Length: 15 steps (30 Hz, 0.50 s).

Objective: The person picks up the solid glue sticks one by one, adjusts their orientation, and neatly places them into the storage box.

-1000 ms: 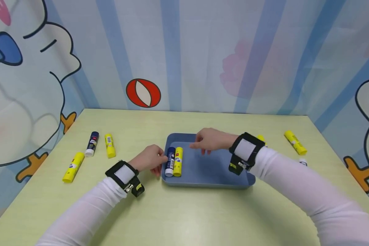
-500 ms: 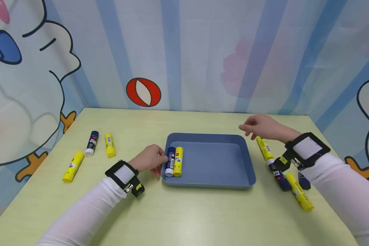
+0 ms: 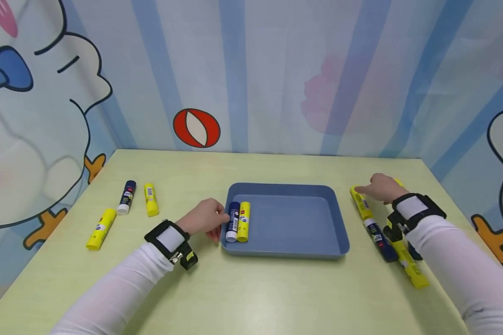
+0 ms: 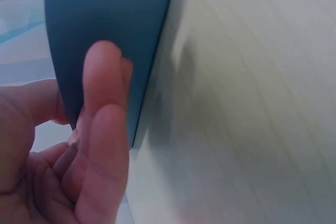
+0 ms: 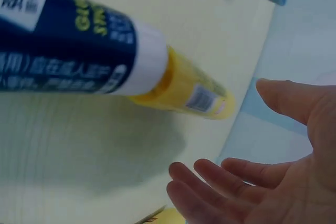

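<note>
My left hand [image 3: 204, 218] holds the left rim of a blue-grey tray [image 3: 293, 187]; in the left wrist view its thumb and fingers lie on either side of the tray wall [image 4: 113, 9]. Inside the tray, a navy glue stick [image 3: 232, 222] and a yellow glue stick [image 3: 243, 222] lie side by side. My right hand [image 3: 381, 188] hovers over a yellow glue stick [image 3: 362, 204] right of the tray. The right wrist view shows that hand [image 5: 262, 177] with thumb and fingers apart, near the yellow glue stick [image 5: 189, 90], nothing between them.
Right of the tray lie a navy glue stick [image 3: 380, 239] and another yellow one [image 3: 412, 270], with more partly hidden under the right arm. On the left are two yellow glue sticks [image 3: 101, 229] [image 3: 150, 200] and a navy one [image 3: 126, 197]. A printed curtain [image 3: 268, 79] stands behind the table.
My right hand has moved from above the tray out to the right and lowered over the yellow glue stick. The left hand, the tray and its two glue sticks have stayed put.
</note>
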Each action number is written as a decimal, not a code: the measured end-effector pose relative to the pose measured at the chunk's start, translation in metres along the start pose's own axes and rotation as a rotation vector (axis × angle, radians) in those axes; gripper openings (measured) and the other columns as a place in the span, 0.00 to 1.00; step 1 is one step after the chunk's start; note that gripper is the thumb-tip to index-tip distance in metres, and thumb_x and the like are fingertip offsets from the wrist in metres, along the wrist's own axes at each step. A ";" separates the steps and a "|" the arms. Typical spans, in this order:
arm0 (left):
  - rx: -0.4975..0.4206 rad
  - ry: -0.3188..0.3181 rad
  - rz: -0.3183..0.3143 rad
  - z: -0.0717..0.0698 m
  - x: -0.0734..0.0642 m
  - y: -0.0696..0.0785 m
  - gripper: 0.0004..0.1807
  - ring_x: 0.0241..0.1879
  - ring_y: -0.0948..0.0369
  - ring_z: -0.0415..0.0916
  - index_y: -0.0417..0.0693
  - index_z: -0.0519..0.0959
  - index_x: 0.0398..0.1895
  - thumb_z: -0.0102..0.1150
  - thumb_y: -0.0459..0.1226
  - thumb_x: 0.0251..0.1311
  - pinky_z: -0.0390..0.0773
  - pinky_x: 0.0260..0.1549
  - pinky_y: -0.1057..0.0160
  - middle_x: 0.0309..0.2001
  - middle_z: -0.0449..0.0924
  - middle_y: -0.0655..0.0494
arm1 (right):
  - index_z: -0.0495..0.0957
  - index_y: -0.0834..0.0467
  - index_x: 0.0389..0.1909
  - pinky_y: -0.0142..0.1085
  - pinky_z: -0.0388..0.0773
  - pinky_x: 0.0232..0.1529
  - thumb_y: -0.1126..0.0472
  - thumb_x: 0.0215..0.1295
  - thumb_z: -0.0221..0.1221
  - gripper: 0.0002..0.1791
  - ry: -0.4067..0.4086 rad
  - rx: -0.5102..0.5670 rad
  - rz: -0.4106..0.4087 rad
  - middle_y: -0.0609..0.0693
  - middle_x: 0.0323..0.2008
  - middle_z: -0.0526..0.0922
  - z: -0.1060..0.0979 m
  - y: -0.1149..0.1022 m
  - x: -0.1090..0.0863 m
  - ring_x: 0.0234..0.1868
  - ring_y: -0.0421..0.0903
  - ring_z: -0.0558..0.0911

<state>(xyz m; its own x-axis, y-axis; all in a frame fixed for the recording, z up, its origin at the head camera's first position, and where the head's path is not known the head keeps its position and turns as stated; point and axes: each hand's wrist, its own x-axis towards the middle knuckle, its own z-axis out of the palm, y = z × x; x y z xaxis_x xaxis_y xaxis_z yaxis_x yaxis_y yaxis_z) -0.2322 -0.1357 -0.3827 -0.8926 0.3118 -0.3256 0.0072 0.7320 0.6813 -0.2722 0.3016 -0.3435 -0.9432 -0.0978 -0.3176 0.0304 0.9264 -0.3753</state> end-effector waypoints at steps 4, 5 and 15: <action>0.004 0.000 -0.005 0.000 -0.001 0.000 0.15 0.15 0.55 0.80 0.39 0.73 0.22 0.54 0.36 0.67 0.78 0.17 0.63 0.16 0.79 0.48 | 0.68 0.76 0.40 0.47 0.80 0.34 0.50 0.69 0.54 0.28 -0.031 0.005 0.028 0.68 0.37 0.75 0.007 0.005 0.007 0.39 0.60 0.77; 0.005 -0.001 -0.004 -0.001 -0.001 0.001 0.15 0.15 0.55 0.80 0.39 0.73 0.22 0.54 0.36 0.67 0.78 0.17 0.63 0.16 0.79 0.48 | 0.69 0.73 0.36 0.47 0.80 0.34 0.50 0.69 0.55 0.25 -0.036 0.007 0.032 0.65 0.34 0.76 0.008 0.006 0.008 0.36 0.58 0.78; -0.007 0.007 0.007 0.000 -0.001 0.000 0.15 0.14 0.56 0.79 0.39 0.72 0.21 0.54 0.35 0.67 0.78 0.17 0.63 0.15 0.79 0.48 | 0.74 0.66 0.23 0.42 0.81 0.29 0.55 0.63 0.60 0.18 -0.054 -0.013 0.015 0.56 0.23 0.79 0.012 -0.001 0.010 0.27 0.49 0.82</action>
<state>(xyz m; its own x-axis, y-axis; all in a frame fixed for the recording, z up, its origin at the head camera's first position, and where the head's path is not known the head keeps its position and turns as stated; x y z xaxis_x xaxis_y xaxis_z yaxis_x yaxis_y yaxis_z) -0.2314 -0.1364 -0.3825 -0.8956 0.3127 -0.3163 0.0104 0.7257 0.6879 -0.2775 0.2957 -0.3571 -0.9232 -0.1028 -0.3703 0.0399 0.9327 -0.3584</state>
